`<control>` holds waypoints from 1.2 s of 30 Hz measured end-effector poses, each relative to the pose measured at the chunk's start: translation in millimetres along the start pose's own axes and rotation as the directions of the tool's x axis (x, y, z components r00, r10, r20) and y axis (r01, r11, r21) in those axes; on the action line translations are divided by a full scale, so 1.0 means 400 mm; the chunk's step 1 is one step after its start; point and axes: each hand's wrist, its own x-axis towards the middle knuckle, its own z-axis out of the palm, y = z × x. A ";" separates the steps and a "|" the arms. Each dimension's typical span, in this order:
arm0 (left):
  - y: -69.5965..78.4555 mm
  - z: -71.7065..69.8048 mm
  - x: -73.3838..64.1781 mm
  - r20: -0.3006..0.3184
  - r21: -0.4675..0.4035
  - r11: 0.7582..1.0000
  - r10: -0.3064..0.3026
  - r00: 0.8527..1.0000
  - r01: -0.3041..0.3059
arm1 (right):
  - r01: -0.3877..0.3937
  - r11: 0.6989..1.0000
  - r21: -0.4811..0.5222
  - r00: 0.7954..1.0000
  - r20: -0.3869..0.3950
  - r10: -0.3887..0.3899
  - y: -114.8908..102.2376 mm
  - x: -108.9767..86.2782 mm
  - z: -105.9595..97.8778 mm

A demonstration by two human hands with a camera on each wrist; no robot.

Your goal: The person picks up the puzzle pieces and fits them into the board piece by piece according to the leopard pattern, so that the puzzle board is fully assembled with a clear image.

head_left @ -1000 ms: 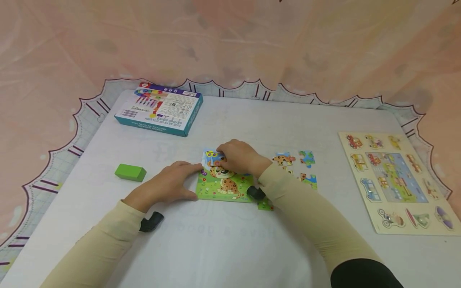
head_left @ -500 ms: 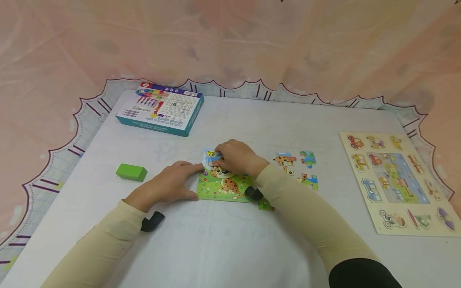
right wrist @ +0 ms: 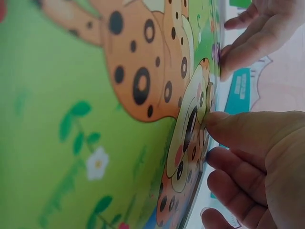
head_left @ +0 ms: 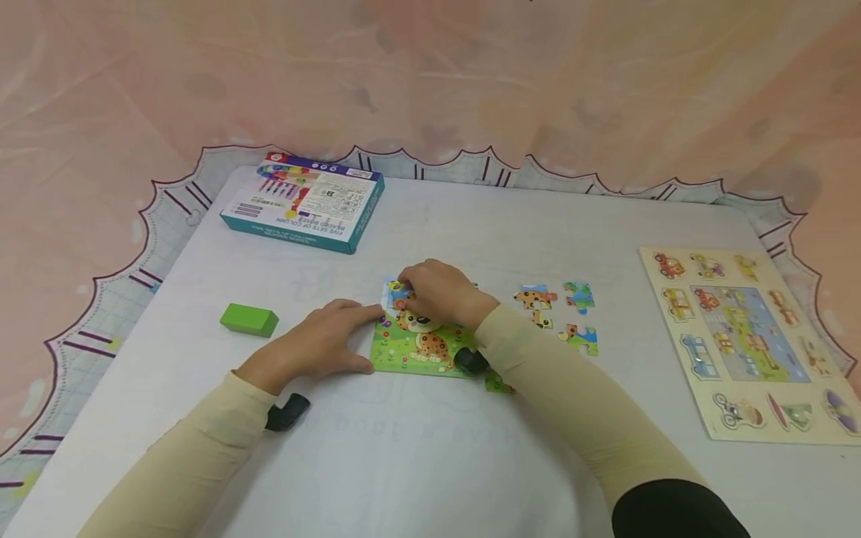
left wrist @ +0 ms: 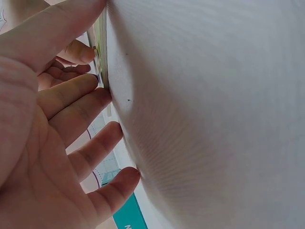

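Note:
A jigsaw board (head_left: 410, 355) with a spotted leopard on green grass lies flat at the middle of the table. At its far left corner my right hand (head_left: 444, 293) pinches a puzzle piece (head_left: 398, 296), blue and yellow at its visible part; fingers cover the rest. The thumb (right wrist: 233, 126) meets the board's far edge in the right wrist view. My left hand (head_left: 319, 340) touches the board's left side with extended fingers and thumb. In the left wrist view its fingertips (left wrist: 105, 95) rest on the board edge and the table.
Several loose pieces (head_left: 536, 297) lie right of the board, and a green piece (head_left: 499, 383) sits near its front right corner, partly hidden. A green block (head_left: 249, 320) is at left, a toy box (head_left: 303, 202) behind, a vehicle puzzle board (head_left: 699, 403) at far right.
My right hand has slid slightly left over the board's far left corner. The left hand keeps its place against the board. The whole head view has shifted a little.

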 end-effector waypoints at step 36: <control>-0.003 0.008 0.008 0.006 0.006 1.000 -0.025 1.000 0.025 | -0.038 0.993 0.110 0.995 -0.091 0.048 0.077 -0.114 -0.065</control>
